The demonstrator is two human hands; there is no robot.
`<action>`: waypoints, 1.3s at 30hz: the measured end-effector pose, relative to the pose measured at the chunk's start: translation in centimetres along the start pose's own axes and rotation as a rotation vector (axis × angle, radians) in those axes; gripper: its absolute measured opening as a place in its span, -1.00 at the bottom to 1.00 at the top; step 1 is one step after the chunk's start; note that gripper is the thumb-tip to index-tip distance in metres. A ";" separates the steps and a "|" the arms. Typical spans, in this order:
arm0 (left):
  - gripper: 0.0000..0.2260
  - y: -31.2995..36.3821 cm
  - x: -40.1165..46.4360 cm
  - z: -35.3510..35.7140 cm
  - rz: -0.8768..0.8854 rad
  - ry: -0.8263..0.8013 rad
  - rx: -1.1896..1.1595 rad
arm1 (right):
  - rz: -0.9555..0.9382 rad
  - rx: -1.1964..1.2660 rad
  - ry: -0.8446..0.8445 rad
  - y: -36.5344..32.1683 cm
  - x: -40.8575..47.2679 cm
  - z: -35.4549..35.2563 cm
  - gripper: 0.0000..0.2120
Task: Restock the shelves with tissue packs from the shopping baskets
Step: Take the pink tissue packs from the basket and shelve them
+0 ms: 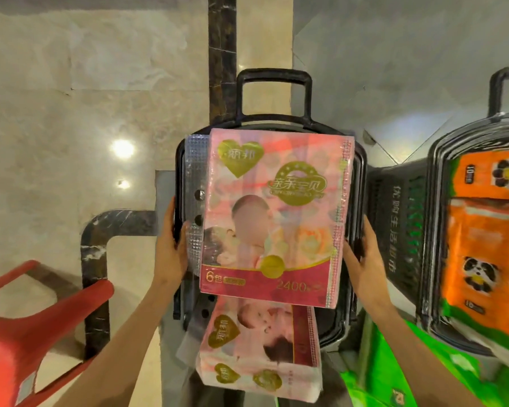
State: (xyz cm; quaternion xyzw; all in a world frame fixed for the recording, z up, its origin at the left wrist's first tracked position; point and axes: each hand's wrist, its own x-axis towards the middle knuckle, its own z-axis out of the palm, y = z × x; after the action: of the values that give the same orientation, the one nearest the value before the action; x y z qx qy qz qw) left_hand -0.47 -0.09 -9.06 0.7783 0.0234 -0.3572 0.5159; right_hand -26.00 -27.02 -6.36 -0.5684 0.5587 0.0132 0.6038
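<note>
A pink tissue pack (pixel 274 212) with gold hearts lies flat over a black shopping basket (pixel 360 183) on the floor. My left hand (pixel 171 248) presses its left edge and my right hand (pixel 362 257) presses its right edge, so both hold the pack between them. A second pink tissue pack (pixel 259 348) sits lower in the same basket, partly under the first. To the right, another black basket (pixel 435 177) holds orange panda-print tissue packs (pixel 488 248).
A red plastic stool (pixel 30 327) stands at the lower left. A green pack (pixel 400 374) lies at the lower right between the baskets. The basket's black handle (pixel 274 83) stands up at the far side. Glossy tiled floor surrounds everything.
</note>
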 end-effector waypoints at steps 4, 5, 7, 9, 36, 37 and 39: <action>-0.27 2.3 0.0 0.1 -0.179 -0.005 -0.265 | -0.020 -0.067 0.015 -0.3 0.0 -0.3 -0.31; -0.20 2.6 -0.2 0.0 -0.179 -0.018 -0.279 | -0.018 -0.052 0.010 -0.5 -0.1 -0.5 -0.31; -0.22 3.1 -0.7 0.0 -0.164 -0.009 -0.248 | -0.007 0.010 0.006 -0.8 -0.3 -0.5 -0.26; -0.37 3.2 -1.4 -0.2 -0.096 -0.011 -0.179 | 0.005 0.104 -0.010 -1.3 -0.8 -0.9 -0.14; -0.44 36.7 -29.6 -10.5 0.338 0.030 0.112 | -0.467 -0.075 0.029 -29.4 -29.5 -14.0 -0.27; -0.38 37.6 -30.8 -10.5 0.345 0.033 0.120 | -0.470 -0.063 0.015 -30.2 -30.6 -14.6 -0.30; -0.27 39.6 -33.1 -10.0 0.372 0.064 0.101 | -0.488 -0.051 -0.019 -31.6 -32.6 -15.8 -0.32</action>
State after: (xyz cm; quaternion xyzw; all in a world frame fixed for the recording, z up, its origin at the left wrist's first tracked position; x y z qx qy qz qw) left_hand -3.77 0.63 43.37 0.8050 -0.1224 -0.2313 0.5324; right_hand -28.11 -29.12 41.64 -0.7014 0.3983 -0.1137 0.5800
